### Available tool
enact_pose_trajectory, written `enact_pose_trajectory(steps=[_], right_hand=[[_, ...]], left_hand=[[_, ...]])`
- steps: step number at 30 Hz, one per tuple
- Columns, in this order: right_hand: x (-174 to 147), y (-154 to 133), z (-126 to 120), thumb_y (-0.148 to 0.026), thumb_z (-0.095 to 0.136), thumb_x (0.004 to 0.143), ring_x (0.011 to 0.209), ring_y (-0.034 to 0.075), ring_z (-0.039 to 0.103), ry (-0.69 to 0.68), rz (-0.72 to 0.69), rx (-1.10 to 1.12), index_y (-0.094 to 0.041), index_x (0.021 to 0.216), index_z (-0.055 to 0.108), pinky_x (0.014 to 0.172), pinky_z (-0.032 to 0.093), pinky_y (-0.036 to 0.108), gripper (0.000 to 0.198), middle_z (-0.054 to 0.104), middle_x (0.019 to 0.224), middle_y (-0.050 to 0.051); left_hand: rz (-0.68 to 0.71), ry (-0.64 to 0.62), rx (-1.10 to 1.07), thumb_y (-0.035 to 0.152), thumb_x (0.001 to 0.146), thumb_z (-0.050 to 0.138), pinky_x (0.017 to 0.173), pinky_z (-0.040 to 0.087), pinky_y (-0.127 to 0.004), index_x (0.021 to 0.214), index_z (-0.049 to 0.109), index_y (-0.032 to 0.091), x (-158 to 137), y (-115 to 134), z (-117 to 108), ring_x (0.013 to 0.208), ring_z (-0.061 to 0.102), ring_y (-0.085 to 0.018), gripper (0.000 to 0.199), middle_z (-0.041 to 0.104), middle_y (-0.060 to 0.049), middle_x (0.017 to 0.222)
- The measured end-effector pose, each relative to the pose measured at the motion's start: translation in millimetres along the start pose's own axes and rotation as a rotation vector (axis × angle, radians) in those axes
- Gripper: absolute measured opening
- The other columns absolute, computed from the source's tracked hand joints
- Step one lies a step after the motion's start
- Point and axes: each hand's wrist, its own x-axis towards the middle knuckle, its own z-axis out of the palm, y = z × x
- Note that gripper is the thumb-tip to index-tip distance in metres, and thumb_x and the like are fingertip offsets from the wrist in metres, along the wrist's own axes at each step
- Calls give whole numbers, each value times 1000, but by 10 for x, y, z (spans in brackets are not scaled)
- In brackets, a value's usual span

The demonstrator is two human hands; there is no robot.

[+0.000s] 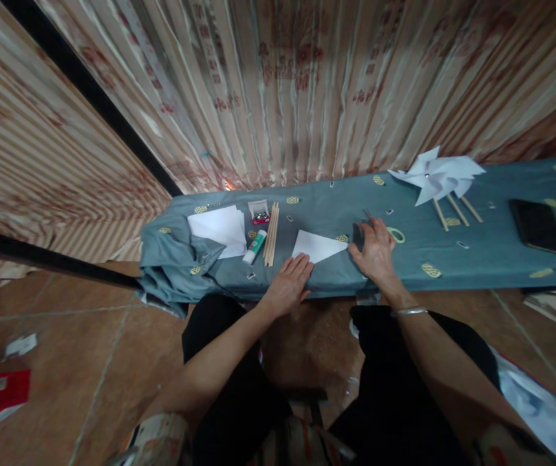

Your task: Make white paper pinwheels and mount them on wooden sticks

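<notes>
Head view, as seen from my remote post: a person seated at a low table (484, 262), draped in blue-green cloth with small yellow prints, works on a wedge-shaped white paper (320, 248) lying flat between the two hands. The left hand (291, 278) is open, its extended fingers pressed on the paper's near left edge. The right hand (375, 251), a silver bracelet (410, 311) at its wrist, is bent beside the narrow tip, thumb close to the point; I cannot tell whether its fingers grip the scissors (397, 236), whose pale green handle shows just beyond them. To the left I see wooden sticks (271, 236) laid side by side, a glue stick (255, 246) next to them, a small open box (259, 213) of shiny pieces, and a stack of white sheets (217, 226) partly covered by a fold of the cloth. To the right lie white pinwheels (440, 176) on wooden handles, and farther right, a dark phone-like device (540, 225). A patterned curtain (301, 90) hangs behind.
</notes>
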Motion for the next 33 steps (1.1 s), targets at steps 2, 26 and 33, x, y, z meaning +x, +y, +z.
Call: enact_pose_trajectory(steps=[2, 26, 33], right_hand=[[-22, -67, -27, -40, 47, 87, 141, 35, 30, 8, -33, 13, -12, 137, 45, 109, 26, 55, 57, 38, 149, 22], [-53, -106, 97, -41, 53, 77, 134, 35, 40, -60, 121, 151, -14, 124, 56, 107, 30, 56, 54, 46, 142, 22], [-107, -238, 16, -47, 44, 88, 137, 36, 36, -37, 20, 167, -14, 127, 54, 106, 28, 58, 52, 45, 144, 23]], left_hand=[[2, 10, -1, 29, 86, 62, 120, 23, -46, 143, 34, 7, 1, 1, 7, 147, 26, -29, 67, 37, -22, 153], [-26, 44, -47, 18, 85, 60, 117, 32, -48, 145, 31, 10, -422, -100, -59, 147, 25, -28, 67, 38, -22, 152], [-59, 22, -39, 20, 85, 59, 117, 31, -48, 145, 31, 9, -425, -70, -48, 148, 25, -28, 67, 36, -22, 153]])
